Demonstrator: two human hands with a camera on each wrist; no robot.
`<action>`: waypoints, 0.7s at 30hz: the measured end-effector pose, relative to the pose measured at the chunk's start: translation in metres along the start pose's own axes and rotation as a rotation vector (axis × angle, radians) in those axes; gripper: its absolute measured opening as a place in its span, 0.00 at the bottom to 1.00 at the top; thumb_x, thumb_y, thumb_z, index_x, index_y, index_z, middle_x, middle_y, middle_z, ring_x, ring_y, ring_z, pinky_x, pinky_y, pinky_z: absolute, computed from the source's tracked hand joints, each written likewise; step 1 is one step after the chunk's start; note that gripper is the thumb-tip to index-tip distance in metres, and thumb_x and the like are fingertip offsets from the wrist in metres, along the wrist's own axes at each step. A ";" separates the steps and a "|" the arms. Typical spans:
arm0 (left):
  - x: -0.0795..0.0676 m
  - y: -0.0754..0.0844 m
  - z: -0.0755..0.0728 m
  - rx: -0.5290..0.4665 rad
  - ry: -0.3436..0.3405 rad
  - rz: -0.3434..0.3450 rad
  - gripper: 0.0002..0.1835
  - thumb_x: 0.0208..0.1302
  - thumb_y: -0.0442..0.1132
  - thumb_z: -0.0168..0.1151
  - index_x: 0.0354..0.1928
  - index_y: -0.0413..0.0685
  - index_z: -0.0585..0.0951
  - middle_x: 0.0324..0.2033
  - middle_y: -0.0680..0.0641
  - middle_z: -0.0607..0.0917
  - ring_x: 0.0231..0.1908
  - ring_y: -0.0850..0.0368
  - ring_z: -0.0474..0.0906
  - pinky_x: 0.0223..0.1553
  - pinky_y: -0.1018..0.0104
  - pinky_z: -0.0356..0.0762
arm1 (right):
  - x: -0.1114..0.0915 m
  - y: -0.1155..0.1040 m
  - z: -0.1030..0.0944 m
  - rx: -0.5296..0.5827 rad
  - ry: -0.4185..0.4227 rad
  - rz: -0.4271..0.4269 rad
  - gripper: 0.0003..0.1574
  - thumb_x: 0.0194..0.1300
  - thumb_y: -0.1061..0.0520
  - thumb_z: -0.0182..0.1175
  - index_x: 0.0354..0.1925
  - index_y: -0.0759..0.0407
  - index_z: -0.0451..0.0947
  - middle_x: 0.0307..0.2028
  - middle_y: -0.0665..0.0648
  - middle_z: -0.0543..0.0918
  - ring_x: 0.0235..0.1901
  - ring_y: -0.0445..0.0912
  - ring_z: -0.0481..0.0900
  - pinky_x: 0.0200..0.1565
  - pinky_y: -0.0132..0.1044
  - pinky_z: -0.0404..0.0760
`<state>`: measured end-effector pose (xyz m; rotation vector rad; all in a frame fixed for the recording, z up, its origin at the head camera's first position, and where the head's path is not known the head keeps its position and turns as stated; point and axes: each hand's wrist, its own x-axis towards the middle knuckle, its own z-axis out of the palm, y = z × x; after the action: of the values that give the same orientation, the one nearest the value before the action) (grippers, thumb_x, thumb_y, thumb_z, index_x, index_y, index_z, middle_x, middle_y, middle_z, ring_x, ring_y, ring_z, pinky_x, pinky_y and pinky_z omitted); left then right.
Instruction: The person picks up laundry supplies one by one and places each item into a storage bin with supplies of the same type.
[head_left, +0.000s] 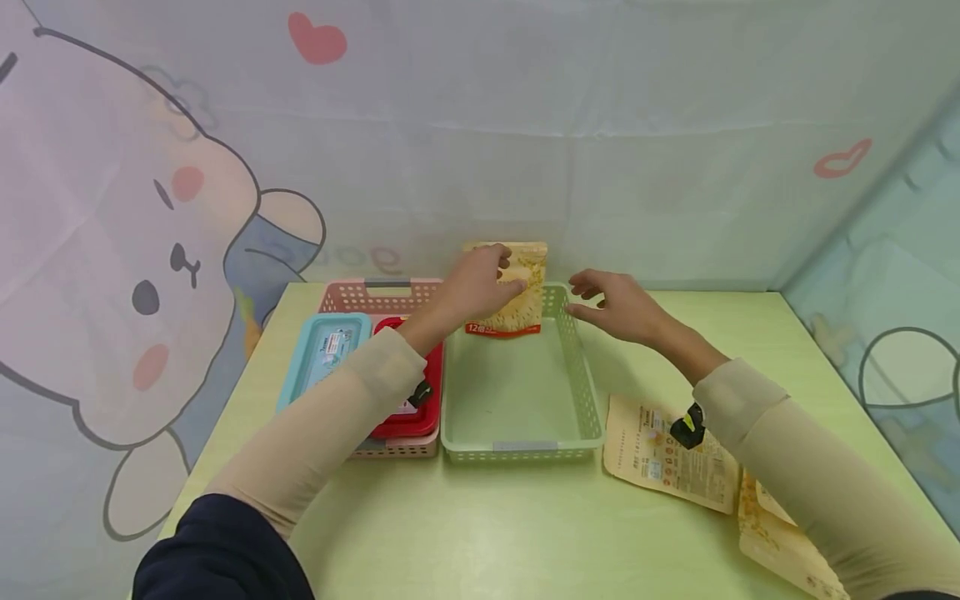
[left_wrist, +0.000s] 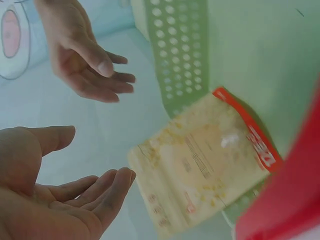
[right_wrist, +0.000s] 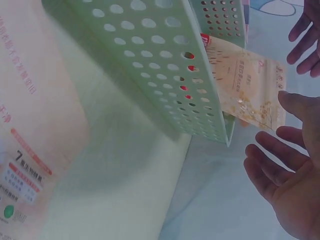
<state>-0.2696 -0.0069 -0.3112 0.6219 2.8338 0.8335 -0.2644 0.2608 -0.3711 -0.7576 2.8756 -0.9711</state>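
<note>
A yellow pouch [head_left: 517, 292] with a red bottom band stands leaning against the far end of the green basket [head_left: 517, 446]. My left hand [head_left: 480, 287] hovers in front of it with relaxed fingers, overlapping it in the head view. In the left wrist view the left hand [left_wrist: 75, 195] has its fingertips close to the top edge of the pouch [left_wrist: 200, 160], and nothing lies in its palm. My right hand [head_left: 618, 307] hangs over the basket's far right corner, fingers loosely bent and holding nothing. The right wrist view shows the right hand [right_wrist: 290, 165] apart from the pouch [right_wrist: 245, 82].
Left of the green basket, a pink basket [head_left: 341, 296] holds a light blue lidded pack [head_left: 318, 350] and a red one [head_left: 431, 408]. More pouches [head_left: 667, 454] lie at the right on the pale green table [head_left: 465, 533]. A printed curtain [head_left: 562, 150] hangs behind.
</note>
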 end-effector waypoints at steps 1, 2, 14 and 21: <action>-0.001 0.004 0.001 -0.025 -0.006 0.005 0.33 0.78 0.49 0.62 0.75 0.36 0.69 0.68 0.39 0.78 0.66 0.45 0.77 0.66 0.52 0.76 | -0.002 0.000 -0.001 -0.010 -0.004 -0.004 0.31 0.77 0.51 0.65 0.69 0.67 0.74 0.60 0.69 0.82 0.60 0.62 0.81 0.60 0.59 0.80; -0.002 0.007 0.002 -0.048 -0.013 0.013 0.33 0.79 0.49 0.62 0.75 0.36 0.69 0.68 0.39 0.78 0.66 0.45 0.77 0.66 0.52 0.76 | -0.004 -0.001 -0.003 -0.020 -0.007 -0.006 0.31 0.77 0.51 0.65 0.68 0.67 0.74 0.60 0.69 0.82 0.60 0.62 0.81 0.60 0.59 0.80; -0.013 0.037 0.020 -0.200 -0.052 0.092 0.32 0.78 0.49 0.62 0.75 0.40 0.70 0.66 0.43 0.79 0.65 0.50 0.77 0.63 0.58 0.78 | -0.024 -0.006 -0.016 -0.068 -0.047 -0.029 0.32 0.76 0.52 0.66 0.68 0.69 0.74 0.61 0.70 0.81 0.61 0.64 0.79 0.60 0.61 0.78; -0.020 0.048 0.038 -0.245 -0.044 0.139 0.30 0.78 0.50 0.63 0.73 0.44 0.72 0.66 0.47 0.80 0.64 0.53 0.80 0.61 0.60 0.80 | -0.031 -0.003 -0.020 -0.101 -0.043 -0.053 0.31 0.75 0.52 0.67 0.67 0.70 0.75 0.60 0.70 0.82 0.60 0.64 0.80 0.59 0.62 0.79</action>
<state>-0.2259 0.0398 -0.3172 0.7944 2.6150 1.1528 -0.2394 0.2839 -0.3574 -0.8540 2.8998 -0.8084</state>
